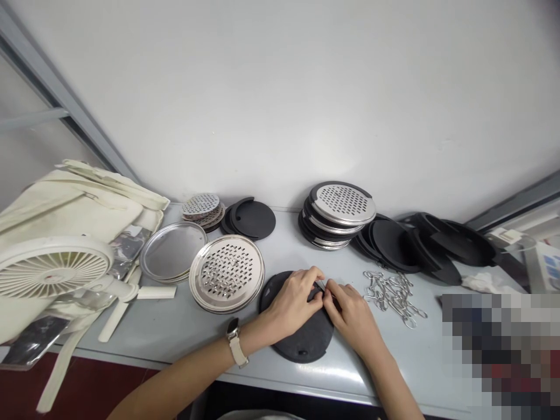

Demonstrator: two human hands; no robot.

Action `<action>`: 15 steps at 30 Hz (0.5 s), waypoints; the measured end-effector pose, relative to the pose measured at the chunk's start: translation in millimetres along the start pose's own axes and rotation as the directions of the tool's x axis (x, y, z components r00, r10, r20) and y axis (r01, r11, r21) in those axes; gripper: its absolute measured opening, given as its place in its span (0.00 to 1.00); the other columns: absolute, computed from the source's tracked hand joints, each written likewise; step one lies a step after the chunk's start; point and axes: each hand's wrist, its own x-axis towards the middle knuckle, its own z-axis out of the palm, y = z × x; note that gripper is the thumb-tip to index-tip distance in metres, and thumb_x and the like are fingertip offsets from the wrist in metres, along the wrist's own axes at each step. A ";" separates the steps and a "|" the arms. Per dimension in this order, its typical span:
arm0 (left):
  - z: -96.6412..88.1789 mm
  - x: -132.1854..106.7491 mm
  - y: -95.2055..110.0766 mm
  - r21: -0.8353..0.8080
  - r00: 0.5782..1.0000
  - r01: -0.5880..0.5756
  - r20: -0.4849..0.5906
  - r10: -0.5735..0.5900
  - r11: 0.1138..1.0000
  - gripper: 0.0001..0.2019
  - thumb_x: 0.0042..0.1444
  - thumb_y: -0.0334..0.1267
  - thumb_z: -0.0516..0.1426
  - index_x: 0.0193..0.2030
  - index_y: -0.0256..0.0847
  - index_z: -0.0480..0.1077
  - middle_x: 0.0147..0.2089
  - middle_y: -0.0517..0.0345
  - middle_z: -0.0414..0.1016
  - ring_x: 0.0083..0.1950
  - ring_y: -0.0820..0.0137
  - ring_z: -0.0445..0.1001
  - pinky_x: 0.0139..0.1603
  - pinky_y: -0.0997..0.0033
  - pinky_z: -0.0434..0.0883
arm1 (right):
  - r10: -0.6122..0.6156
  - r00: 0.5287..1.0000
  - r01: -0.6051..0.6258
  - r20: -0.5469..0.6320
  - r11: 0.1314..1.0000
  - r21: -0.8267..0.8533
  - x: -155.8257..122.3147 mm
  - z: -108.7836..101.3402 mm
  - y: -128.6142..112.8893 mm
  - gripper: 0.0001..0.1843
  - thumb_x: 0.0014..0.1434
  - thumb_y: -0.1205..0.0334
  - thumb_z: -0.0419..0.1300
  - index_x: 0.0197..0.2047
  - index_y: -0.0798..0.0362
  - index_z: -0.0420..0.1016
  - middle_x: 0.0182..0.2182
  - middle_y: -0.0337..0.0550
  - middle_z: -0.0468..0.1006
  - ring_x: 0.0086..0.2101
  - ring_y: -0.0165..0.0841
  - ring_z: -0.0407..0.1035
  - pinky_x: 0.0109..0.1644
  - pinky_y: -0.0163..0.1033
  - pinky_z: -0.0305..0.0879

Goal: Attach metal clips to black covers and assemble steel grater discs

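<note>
My left hand (297, 300), with a watch on its wrist, rests over a round black disc (304, 344) lying flat at the table's front. Close against its fingertips, my right hand (352, 315) is closed in a pinch at the disc's upper right edge. A thin shiny metal piece (321, 285) shows between the fingers of both hands; its full shape is hidden. To the right lies a loose heap of metal wire clips (391, 294). Left of the disc sits a stack of round metal grater plates (228, 274).
Plain metal discs (175, 252), small perforated plates (201, 205) and black discs (256, 220) stand behind on the left. A stack of assembled graters (343, 204) and black round parts (394, 242) line the wall. A white fan (55, 268) stands by cream bags (83, 198).
</note>
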 end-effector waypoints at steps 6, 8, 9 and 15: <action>-0.5 0.4 -0.4 0.005 1.000 -0.007 0.001 0.007 1.000 0.13 0.55 0.27 0.55 0.46 0.43 0.63 0.44 0.58 0.71 0.42 0.69 0.73 0.44 0.70 0.70 | -0.021 0.999 0.020 -0.028 0.999 -0.036 -0.5 0.6 0.2 0.09 0.65 0.63 0.46 0.31 0.50 0.59 0.22 0.38 0.67 0.25 0.36 0.62 0.34 0.39 0.57; -1.1 0.4 0.2 0.005 1.000 -0.013 0.006 0.013 1.000 0.12 0.55 0.27 0.55 0.46 0.43 0.63 0.44 0.58 0.71 0.42 0.69 0.73 0.44 0.70 0.70 | -0.027 0.999 0.026 -0.044 0.999 -0.031 -0.5 0.5 -0.1 0.09 0.65 0.64 0.46 0.31 0.50 0.59 0.22 0.38 0.67 0.25 0.35 0.62 0.34 0.39 0.57; -1.3 0.5 0.4 0.004 1.000 -0.015 0.007 0.015 1.000 0.12 0.55 0.28 0.55 0.46 0.43 0.63 0.44 0.58 0.71 0.42 0.69 0.73 0.44 0.70 0.70 | -0.031 0.998 0.030 -0.051 0.999 -0.026 -0.5 0.4 -0.3 0.09 0.65 0.64 0.46 0.31 0.50 0.59 0.22 0.38 0.67 0.25 0.35 0.62 0.35 0.39 0.57; -0.6 0.7 0.4 -0.001 0.999 -0.050 -0.019 0.050 0.999 0.13 0.54 0.24 0.54 0.44 0.43 0.62 0.42 0.60 0.72 0.44 0.69 0.72 0.48 0.69 0.70 | -0.009 0.995 0.006 -0.094 0.999 -0.035 -1.1 0.9 2.8 0.10 0.65 0.63 0.46 0.30 0.49 0.56 0.22 0.39 0.67 0.26 0.37 0.62 0.33 0.39 0.57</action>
